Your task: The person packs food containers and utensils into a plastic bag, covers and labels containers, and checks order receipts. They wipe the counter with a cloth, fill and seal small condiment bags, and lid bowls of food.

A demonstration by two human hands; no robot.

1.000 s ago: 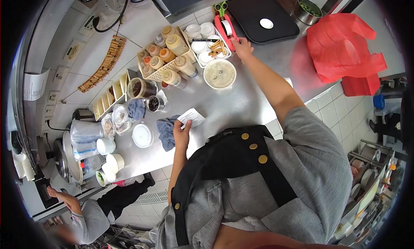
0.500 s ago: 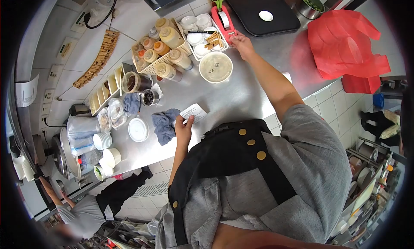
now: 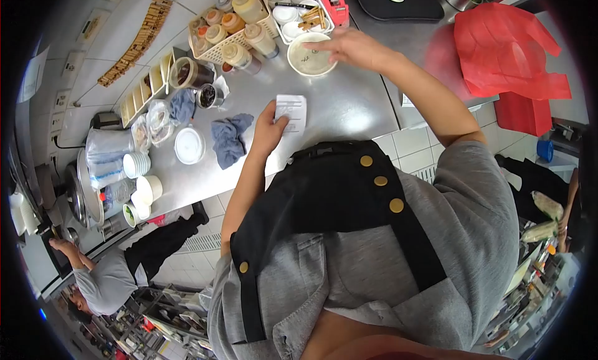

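Here, one slip in left hand, one tub under right

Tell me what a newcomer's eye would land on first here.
Probably the big, bright red plastic bag at the right of the steel counter, standing out against the gray metal. Next might come the squeeze bottles packed into a cream basket toward the back, some with orange contents. Nearer the middle, the right hand spreads over a round tub while the left holds a printed slip.

No text is readable, even on the slip.
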